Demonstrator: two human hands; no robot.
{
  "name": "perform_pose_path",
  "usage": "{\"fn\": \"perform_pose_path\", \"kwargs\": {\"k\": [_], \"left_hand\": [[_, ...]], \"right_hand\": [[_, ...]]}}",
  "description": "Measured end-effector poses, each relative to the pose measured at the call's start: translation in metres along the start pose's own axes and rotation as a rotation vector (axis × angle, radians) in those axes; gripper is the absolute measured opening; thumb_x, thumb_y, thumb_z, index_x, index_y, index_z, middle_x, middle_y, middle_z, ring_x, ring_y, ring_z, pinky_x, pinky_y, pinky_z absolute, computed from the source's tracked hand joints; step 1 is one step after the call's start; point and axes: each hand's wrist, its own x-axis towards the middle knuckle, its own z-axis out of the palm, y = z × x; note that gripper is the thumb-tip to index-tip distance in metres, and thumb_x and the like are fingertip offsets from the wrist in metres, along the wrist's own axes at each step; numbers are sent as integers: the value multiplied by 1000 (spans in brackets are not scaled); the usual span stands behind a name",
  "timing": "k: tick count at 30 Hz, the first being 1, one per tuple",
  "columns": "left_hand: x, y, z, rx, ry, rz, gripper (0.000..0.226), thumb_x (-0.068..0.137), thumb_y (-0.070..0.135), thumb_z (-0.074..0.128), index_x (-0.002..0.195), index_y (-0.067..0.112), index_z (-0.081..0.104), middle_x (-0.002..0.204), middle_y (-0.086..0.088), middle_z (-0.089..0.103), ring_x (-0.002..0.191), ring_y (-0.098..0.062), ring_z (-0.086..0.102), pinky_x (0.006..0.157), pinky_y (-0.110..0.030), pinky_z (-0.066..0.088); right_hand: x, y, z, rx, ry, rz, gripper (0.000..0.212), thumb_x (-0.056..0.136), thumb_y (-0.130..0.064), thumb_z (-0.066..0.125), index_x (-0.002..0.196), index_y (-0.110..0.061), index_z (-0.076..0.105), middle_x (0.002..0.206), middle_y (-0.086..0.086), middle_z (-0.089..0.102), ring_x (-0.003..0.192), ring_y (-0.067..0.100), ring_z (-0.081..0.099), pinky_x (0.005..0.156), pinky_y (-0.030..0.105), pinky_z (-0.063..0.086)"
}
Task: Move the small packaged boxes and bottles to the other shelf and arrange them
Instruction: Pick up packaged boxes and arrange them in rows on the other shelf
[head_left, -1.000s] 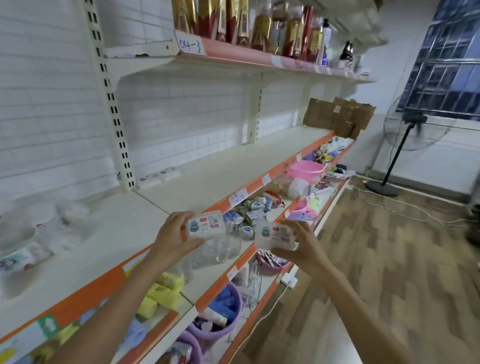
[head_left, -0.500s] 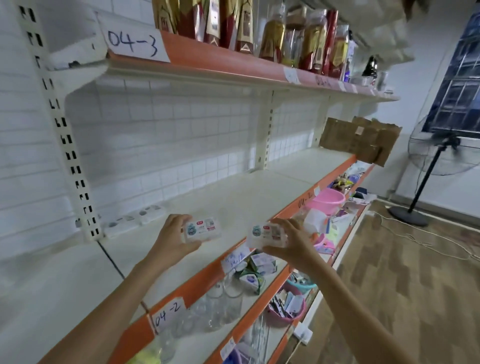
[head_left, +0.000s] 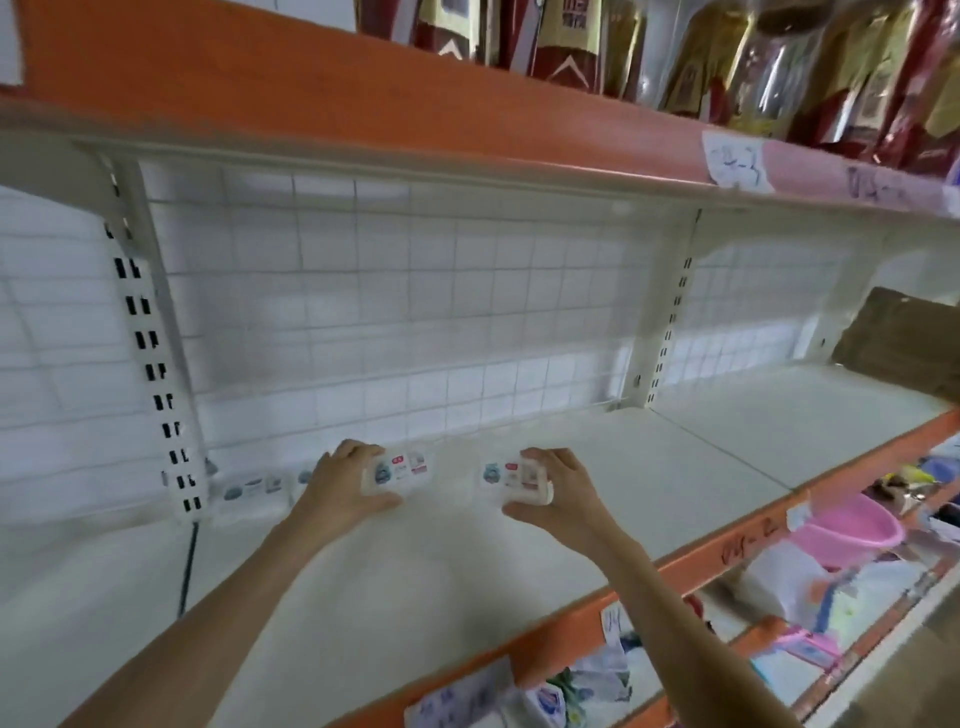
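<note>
Each of my hands grips one small white packaged box with a blue and red label. My left hand (head_left: 340, 483) holds the left box (head_left: 401, 472) close to the wire grid at the back of the white shelf (head_left: 649, 467). My right hand (head_left: 563, 491) holds the right box (head_left: 511, 480) a short way to its right. A row of matching boxes (head_left: 252, 491) lies along the back of the shelf, left of my left hand. I cannot tell whether the held boxes touch the shelf.
The orange-edged upper shelf (head_left: 363, 93) with tall red and gold packs hangs overhead. A brown cardboard piece (head_left: 904, 343) leans at the far right. Below, a pink basin (head_left: 841, 530) and mixed small goods fill the lower shelves. A black cable (head_left: 188, 566) runs by the left upright.
Both hands have carried their boxes up from the lower shelf and deep into the white shelf, to its back beside the row of boxes. The view has moved in close.
</note>
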Motion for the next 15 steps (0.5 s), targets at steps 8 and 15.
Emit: {"fn": "perform_pose_path", "kwargs": {"k": [8, 15], "left_hand": [[24, -15, 8, 302, 54, -206, 67, 77, 64, 55, 133, 28, 44, 136, 6, 44, 134, -11, 27, 112, -40, -12], [24, -5, 20, 304, 71, -167, 95, 51, 81, 24, 126, 30, 50, 129, 10, 50, 133, -7, 29, 111, -34, -16]], "right_hand": [[96, 30, 19, -40, -244, -99, 75, 70, -37, 77, 134, -15, 43, 126, 3, 39, 121, 22, 39, 102, 31, 37], [126, 36, 49, 18, -320, -32, 77, 72, -36, 74, 137, -16, 39, 131, 5, 34, 125, 24, 33, 106, 32, 33]]}}
